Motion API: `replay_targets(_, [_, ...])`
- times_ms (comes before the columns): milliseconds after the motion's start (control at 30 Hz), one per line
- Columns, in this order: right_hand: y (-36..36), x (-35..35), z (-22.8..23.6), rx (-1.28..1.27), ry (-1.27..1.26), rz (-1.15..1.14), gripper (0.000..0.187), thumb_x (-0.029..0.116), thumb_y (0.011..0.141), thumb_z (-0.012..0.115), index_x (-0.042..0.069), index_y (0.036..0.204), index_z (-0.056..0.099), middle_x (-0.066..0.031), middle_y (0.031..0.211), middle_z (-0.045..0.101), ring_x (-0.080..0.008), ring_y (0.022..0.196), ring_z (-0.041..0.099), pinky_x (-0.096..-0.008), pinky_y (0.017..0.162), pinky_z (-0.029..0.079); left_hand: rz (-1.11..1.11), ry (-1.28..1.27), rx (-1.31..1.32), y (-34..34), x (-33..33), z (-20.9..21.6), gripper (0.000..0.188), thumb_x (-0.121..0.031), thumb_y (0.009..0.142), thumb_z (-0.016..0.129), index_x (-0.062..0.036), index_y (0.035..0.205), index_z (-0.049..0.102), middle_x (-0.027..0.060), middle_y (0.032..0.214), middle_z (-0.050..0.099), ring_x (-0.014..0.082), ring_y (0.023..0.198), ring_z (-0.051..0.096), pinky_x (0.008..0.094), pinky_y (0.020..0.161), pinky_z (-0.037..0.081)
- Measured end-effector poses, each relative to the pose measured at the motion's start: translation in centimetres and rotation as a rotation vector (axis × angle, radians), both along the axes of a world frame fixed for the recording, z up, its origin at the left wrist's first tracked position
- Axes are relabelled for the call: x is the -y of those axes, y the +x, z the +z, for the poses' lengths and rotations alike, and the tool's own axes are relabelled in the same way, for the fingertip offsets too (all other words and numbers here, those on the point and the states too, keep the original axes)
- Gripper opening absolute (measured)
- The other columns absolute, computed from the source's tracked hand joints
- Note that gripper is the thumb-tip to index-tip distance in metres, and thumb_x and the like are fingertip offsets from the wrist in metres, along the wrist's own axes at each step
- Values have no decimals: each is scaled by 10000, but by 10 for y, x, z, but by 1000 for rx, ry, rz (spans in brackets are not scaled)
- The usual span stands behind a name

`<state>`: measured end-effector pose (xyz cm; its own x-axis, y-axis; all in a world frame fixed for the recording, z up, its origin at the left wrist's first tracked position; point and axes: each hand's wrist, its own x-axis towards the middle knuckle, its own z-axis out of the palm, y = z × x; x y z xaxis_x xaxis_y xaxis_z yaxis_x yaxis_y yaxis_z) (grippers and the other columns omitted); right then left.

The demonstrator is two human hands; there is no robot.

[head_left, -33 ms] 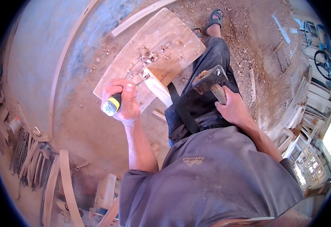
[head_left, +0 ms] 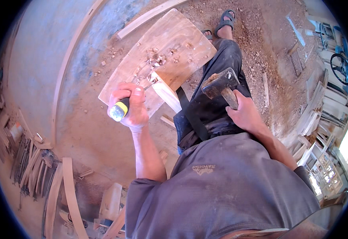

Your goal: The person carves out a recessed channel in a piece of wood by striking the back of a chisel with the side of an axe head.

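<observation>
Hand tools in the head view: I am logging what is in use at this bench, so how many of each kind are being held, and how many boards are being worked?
Chisel, yellow and black handle, in the left hand: 1
Hammer, in the right hand: 1
Wooden board under the chisel: 1
Total: 3

dusty workshop floor with a wooden board on it

the sawdust-strewn floor carries a pale wooden board scattered with wood chips; a long wooden strip lies just beyond it, curved wooden pieces at lower left.
</observation>
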<state>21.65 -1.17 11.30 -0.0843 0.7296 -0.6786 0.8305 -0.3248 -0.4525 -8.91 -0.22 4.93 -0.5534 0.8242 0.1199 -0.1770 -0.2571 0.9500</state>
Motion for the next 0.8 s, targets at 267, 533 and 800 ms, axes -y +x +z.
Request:
replay_targets(267, [-40,-56,55,-238,339,-87,264,76,828,754,-8,1050,638,-134,852,700,-226,812,696,-371,740,519,-178,-23,-448,16,-1,1,169,101,748,681,-18,732,562,107,737,652,151,638,593,274,606,474])
replay_targets(533, [-92,-71,96,-207,625,651,82,47,873,625,28,932,572,-142,763,664,-383,668,676,-472,613,547,-175,14,-490,19,4,-10,94,35,759,687,-39,753,628,84,715,634,191,625,601,297,615,490])
replay_targets(800, [-64,-22,68,-86,353,340,271,145,881,629,16,1102,540,-234,850,700,-427,813,703,-532,738,543,25,8,-259,-9,3,-14,99,21,778,646,-36,742,573,85,725,609,169,624,579,301,567,464])
